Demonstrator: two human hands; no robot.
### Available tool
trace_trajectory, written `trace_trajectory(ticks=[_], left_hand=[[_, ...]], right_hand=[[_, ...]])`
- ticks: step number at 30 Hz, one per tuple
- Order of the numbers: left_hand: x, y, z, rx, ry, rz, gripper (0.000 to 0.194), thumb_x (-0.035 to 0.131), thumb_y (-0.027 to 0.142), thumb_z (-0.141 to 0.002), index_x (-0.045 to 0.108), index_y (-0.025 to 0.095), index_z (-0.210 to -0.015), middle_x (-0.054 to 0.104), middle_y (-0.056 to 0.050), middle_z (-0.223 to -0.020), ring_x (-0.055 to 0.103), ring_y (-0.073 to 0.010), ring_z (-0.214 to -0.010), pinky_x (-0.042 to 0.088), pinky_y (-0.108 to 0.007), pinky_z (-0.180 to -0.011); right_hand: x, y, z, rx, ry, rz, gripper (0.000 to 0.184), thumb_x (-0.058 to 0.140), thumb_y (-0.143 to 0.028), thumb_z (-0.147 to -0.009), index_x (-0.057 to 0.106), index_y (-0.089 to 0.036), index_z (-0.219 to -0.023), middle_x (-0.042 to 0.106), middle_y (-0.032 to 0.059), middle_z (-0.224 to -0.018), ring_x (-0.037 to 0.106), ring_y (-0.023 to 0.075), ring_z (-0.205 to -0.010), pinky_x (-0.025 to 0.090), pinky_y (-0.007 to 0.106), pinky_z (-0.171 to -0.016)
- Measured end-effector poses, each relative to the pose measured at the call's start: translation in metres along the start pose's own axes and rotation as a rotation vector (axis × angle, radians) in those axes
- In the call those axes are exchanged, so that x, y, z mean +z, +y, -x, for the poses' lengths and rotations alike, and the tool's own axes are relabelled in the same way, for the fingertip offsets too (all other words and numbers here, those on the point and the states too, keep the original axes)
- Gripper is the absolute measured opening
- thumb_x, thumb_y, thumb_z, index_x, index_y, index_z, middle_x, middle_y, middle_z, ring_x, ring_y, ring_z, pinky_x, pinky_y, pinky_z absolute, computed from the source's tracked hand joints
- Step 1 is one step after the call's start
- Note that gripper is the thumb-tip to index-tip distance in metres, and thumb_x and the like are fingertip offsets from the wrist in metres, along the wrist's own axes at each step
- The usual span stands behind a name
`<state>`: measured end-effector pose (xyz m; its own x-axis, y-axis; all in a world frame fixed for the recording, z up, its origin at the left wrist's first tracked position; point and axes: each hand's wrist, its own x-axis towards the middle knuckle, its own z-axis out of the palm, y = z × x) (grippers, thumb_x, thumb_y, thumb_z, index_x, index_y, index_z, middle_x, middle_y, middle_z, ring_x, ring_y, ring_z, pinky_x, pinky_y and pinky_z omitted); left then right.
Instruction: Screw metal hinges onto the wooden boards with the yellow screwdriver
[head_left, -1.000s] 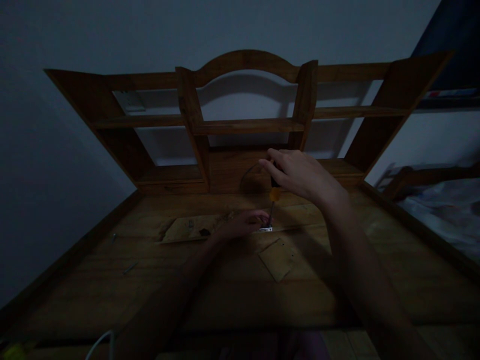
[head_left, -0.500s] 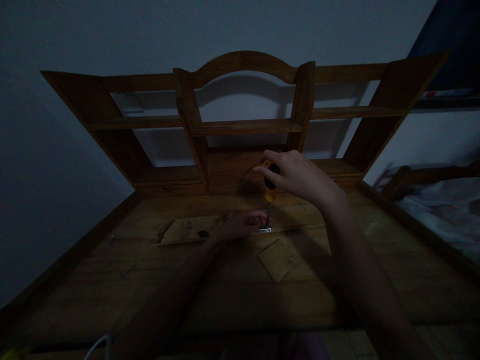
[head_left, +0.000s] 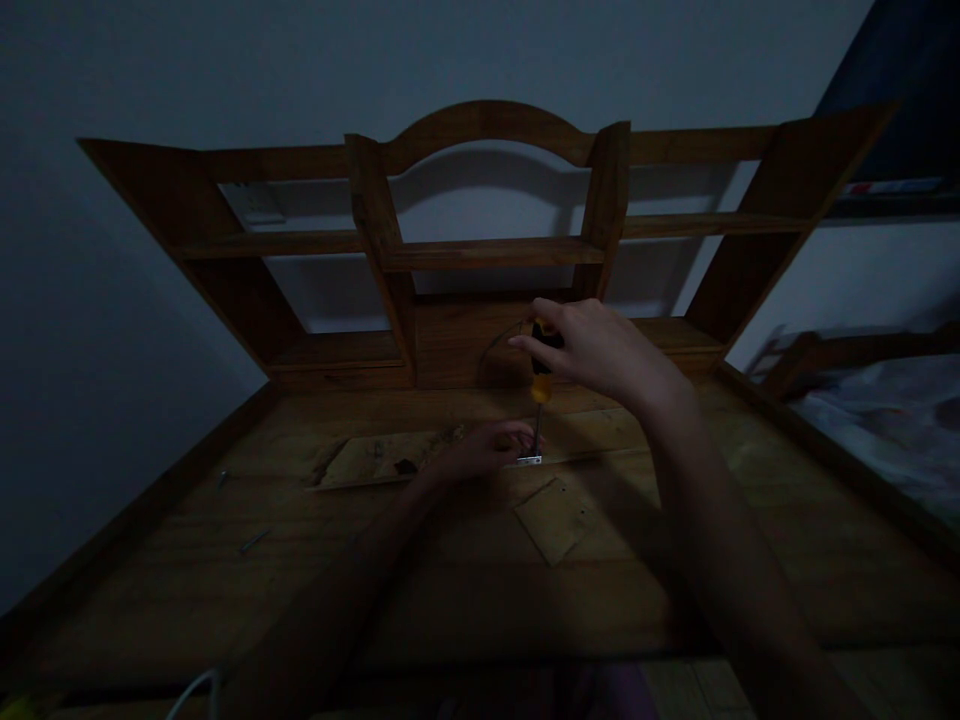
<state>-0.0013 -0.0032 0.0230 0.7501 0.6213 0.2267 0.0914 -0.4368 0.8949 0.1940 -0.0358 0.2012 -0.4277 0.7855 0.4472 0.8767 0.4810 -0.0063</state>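
My right hand (head_left: 596,345) is wrapped round the yellow-and-black handle of a screwdriver (head_left: 541,388), held almost upright. Its shaft runs down to a small shiny metal bracket (head_left: 529,460) at the edge of a wooden strip on the desk. Beside it, my left hand (head_left: 484,450) is low with curled fingers, closed about the bracket at the screwdriver's tip. The exact contact there is dark and partly hidden. A thin squarish piece of wood (head_left: 553,525) lies just in front of the bracket. A rough, broken-edged board (head_left: 367,462) lies to the left, partly behind my left hand.
Two screw-like metal pieces, one nearer (head_left: 255,541) and one farther (head_left: 223,479), lie at the left of the wooden desk (head_left: 450,600). A wooden shelf unit (head_left: 487,255) rises along the back. A white cable (head_left: 196,688) shows at the lower left. The light is dim.
The screwdriver handle has turned slightly in my right hand and shifted a little left in view, standing more upright. My left hand and the bracket stay nearly in place.
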Motion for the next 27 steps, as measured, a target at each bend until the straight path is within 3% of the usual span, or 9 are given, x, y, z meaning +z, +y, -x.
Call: trace_trajectory(ticks=[6,13,19,22,27], left_hand=[[0.0007,0.0011,0.0002,-0.016,-0.006,0.024,0.039,0.062,0.046,-0.092,0.067,0.015,-0.115,0.069,-0.012,-0.108,0.063,-0.0209,-0.099,0.048,-0.034,-0.092],[-0.0007,-0.0027,0.0003,-0.005,-0.006,0.011,0.038,0.063,0.044,-0.091,0.067,0.016,-0.115,0.070,-0.011,-0.109,0.063,-0.0209,-0.100,0.048,-0.033,-0.091],[0.0004,-0.0008,-0.0001,-0.006,0.004,0.012,0.032,0.062,0.042,-0.092,0.068,0.016,-0.108,0.069,-0.011,-0.110,0.064,-0.0207,-0.099,0.048,-0.034,-0.091],[0.0007,0.0013,0.0001,0.002,0.007,0.000,0.032,0.061,0.042,-0.092,0.068,0.015,-0.109,0.069,-0.011,-0.111,0.064,-0.0215,-0.101,0.048,-0.034,-0.092],[0.0004,-0.0017,0.0000,-0.006,0.004,0.004,0.037,0.063,0.045,-0.091,0.067,0.016,-0.115,0.070,-0.011,-0.110,0.064,-0.0212,-0.102,0.048,-0.034,-0.092]], right_hand=[[0.0010,0.0033,0.0004,-0.070,-0.030,-0.143,0.048,0.049,-0.032,-0.095,0.052,-0.016,-0.140,0.070,0.0139,-0.119,0.066,0.0296,-0.107,0.047,0.038,-0.090],[0.0047,0.0047,-0.0002,-0.021,0.021,-0.122,0.052,0.051,-0.048,-0.096,0.057,-0.017,-0.137,0.073,0.0132,-0.110,0.069,0.0290,-0.097,0.050,0.039,-0.086],[0.0024,0.0083,-0.0001,-0.104,0.022,-0.198,0.057,0.051,-0.030,-0.093,0.049,-0.015,-0.148,0.058,0.0126,-0.143,0.057,0.0292,-0.127,0.042,0.040,-0.106],[0.0046,0.0096,-0.0020,-0.122,0.042,-0.207,0.051,0.051,-0.033,-0.095,0.054,-0.014,-0.142,0.062,0.0135,-0.138,0.059,0.0286,-0.124,0.043,0.039,-0.104],[0.0087,0.0086,-0.0047,-0.032,0.035,-0.113,0.044,0.049,-0.046,-0.098,0.064,-0.013,-0.123,0.072,0.0152,-0.108,0.068,0.0300,-0.099,0.050,0.040,-0.085]])
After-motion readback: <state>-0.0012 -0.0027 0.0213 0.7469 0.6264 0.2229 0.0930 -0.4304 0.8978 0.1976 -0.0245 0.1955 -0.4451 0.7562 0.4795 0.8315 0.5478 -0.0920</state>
